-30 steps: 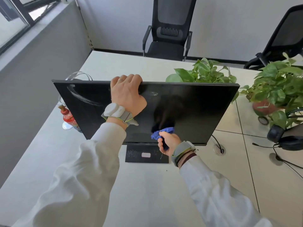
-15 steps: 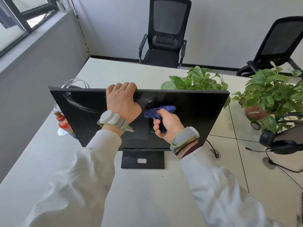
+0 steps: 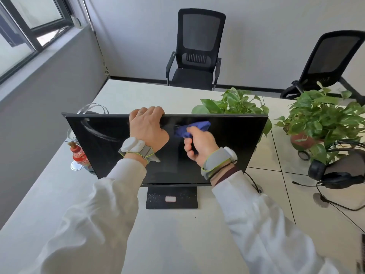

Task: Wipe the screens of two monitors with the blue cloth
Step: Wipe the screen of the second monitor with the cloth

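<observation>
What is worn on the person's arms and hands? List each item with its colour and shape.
Loose white sleeves cover both arms. Behind the left hand sits a grey strap edged yellow-green with a rounded white device; the right hand has a matching strap. A ring is on the left hand. The right wrist adds thin dark bands and a dark red cuff.

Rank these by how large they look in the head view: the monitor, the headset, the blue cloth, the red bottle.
1. monitor
2. headset
3. blue cloth and red bottle: about alike; the right hand hides part of the cloth and the monitor hides part of the bottle, so I leave them unranked.
</observation>
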